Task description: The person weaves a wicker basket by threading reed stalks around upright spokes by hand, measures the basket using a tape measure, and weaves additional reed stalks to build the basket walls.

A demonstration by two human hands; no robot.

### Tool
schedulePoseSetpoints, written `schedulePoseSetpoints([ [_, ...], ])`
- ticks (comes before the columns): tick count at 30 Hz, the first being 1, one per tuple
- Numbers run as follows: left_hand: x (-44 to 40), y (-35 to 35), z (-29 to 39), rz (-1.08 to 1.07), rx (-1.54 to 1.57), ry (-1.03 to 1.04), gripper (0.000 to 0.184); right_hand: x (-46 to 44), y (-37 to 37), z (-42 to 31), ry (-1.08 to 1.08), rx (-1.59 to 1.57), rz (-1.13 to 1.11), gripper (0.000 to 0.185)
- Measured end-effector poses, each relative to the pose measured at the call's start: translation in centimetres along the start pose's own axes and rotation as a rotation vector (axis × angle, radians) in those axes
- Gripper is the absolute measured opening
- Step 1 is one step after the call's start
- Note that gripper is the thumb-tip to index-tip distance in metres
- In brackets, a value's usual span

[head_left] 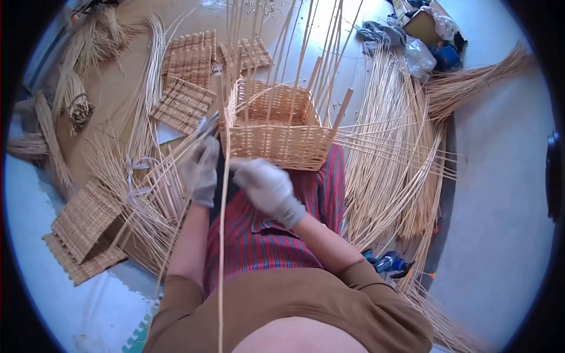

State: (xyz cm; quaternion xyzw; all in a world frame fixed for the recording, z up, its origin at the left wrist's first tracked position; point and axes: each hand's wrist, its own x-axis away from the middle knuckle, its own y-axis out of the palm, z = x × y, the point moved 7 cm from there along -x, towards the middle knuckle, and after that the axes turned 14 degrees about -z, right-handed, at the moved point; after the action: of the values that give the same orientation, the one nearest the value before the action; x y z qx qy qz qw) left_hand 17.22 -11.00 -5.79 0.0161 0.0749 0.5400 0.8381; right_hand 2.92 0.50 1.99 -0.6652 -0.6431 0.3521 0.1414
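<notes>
A partly woven wicker basket (279,147) stands in front of my lap, with tall upright stakes (306,47) rising from its rim. My left hand (200,173), in a pale glove, is at the basket's left corner. Its fingers are closed around thin wicker strands (182,144) that slant across there. Just below the basket's front wall is my right hand (268,188), also gloved, its fingers curled together and slightly smeared by motion. What they pinch, if anything, is hidden. One long wicker rod (222,247) runs down past the fingertips towards my body.
Loose wicker bundles (394,153) are spread on the floor at right, more (88,47) at upper left. Flat woven panels (183,105) lie left of the basket, others (88,220) at lower left. A blue-handled tool (388,262) lies by my right elbow. Side strands (406,144) stick out rightwards.
</notes>
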Motion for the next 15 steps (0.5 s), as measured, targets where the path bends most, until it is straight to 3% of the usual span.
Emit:
schedulePoseSetpoints([
  [1,0.9,-1.2,-2.4,0.100,-0.159,0.060,0.024,-1.3,1.4,-1.9,0.089,0.038,-0.172,0.038],
  [3,0.4,-1.8,-4.9,-0.102,0.574,-0.120,0.032,-3.4,3.0,-3.7,-0.042,0.107,-0.168,0.028],
  [5,-2.0,-2.4,-1.1,-0.414,-0.179,0.043,0.038,-4.0,3.5,-4.4,-0.110,0.159,-0.133,0.022],
  [6,-3.5,-2.1,-0.2,-0.402,0.003,-0.074,0.050,-3.7,3.3,-4.8,-0.103,0.172,-0.101,0.023],
  [7,-5.0,-0.5,2.3,-0.475,0.149,0.076,0.062,-2.9,2.7,-5.0,-0.096,0.188,-0.073,0.023],
  [9,-7.9,0.4,2.0,-0.701,-0.261,0.276,0.076,-1.0,1.9,-3.7,-0.062,0.110,-0.104,0.025],
  [10,-8.7,1.5,1.2,-0.809,-0.043,0.243,0.073,0.2,1.3,-2.7,-0.022,0.051,-0.097,0.027],
  [11,-8.9,1.8,1.1,-0.840,-0.099,0.240,0.064,1.2,0.1,-1.3,0.007,-0.017,-0.047,0.035],
  [12,-9.0,2.2,1.3,-0.874,-0.155,0.236,0.057,1.4,-2.1,-0.8,0.040,-0.219,0.101,0.025],
  [13,-8.5,2.9,2.3,-0.764,-0.169,0.377,0.045,2.9,-1.9,4.5,0.234,-0.619,0.288,0.014],
  [14,-8.3,3.0,1.3,-0.684,-0.126,0.295,0.043,2.8,-3.6,7.2,0.502,-0.714,0.355,0.025],
  [15,-7.9,3.0,0.1,-0.593,-0.130,0.217,0.040,2.5,-4.4,9.2,0.532,-0.737,0.437,0.020],
])
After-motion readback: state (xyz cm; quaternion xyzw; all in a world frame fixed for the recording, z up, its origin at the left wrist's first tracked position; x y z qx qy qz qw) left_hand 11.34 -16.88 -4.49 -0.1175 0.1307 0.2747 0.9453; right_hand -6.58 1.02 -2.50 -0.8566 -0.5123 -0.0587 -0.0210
